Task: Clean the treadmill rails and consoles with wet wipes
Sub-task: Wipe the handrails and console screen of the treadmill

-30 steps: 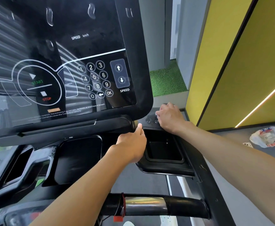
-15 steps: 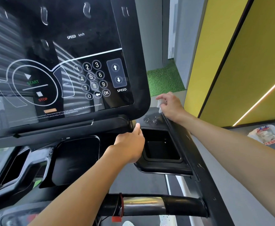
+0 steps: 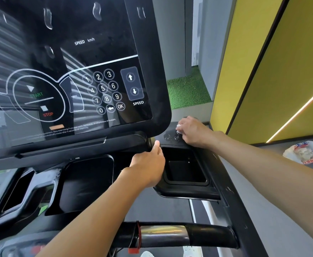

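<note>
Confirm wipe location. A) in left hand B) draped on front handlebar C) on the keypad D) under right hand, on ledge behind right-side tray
D: the right hand holds the white wipe down on the black ledge behind the tray; the left hand grips the tray's inner edge with no wipe showing.

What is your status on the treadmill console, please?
Right hand holds wet wipe on tray ledge. Left hand grips cup holder rim. No obstruction seen.
</note>
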Demonstrator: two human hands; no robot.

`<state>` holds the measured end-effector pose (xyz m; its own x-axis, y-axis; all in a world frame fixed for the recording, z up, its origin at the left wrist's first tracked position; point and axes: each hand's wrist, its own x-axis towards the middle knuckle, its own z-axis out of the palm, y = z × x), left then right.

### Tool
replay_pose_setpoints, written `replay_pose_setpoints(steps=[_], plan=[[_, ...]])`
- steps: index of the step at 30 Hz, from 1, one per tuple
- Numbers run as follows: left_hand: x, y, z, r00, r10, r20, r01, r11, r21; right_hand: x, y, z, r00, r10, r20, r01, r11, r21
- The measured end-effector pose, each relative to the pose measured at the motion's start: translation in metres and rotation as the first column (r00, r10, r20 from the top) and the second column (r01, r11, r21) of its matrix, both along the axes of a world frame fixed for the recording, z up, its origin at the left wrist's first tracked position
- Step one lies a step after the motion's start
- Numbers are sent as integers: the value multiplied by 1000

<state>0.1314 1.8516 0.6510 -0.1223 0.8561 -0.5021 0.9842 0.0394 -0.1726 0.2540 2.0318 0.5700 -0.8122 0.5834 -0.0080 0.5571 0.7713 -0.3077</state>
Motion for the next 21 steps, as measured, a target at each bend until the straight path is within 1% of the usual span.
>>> replay_pose_setpoints(steps=[1, 5, 9, 12, 15, 17, 19, 21], plan=[[0, 0, 0, 1000, -2, 0, 2, 1000, 1, 4, -1, -1, 999, 20, -32, -20, 1000, -2], [3, -1, 2, 1000, -18, -16, 18, 1000, -3, 19, -22, 12, 986, 48, -160, -73, 986, -152], [4, -1, 2, 999, -26, -17, 26, 1000, -5, 36, -47, 19, 974, 92, -206, -110, 991, -76], [4, -1, 2, 1000, -22, -13, 22, 1000, -2, 25, -36, 16, 974, 51, -222, -75, 992, -101], [3, -2, 2, 1000, -16, -9, 16, 1000, -2, 3, -18, 13, 969, -58, -241, 17, 986, -167], [2, -2, 1, 1000, -15, -6, 15, 1000, 1, -8, -10, 11, 970, -113, -216, 70, 978, -195], [2, -3, 1, 1000, -13, -3, 13, 1000, 9, -11, -14, 13, 972, -123, -201, 87, 980, -179], [2, -3, 0, 1000, -14, -1, 14, 1000, 19, -6, -26, 17, 968, -80, -236, 45, 988, -150]])
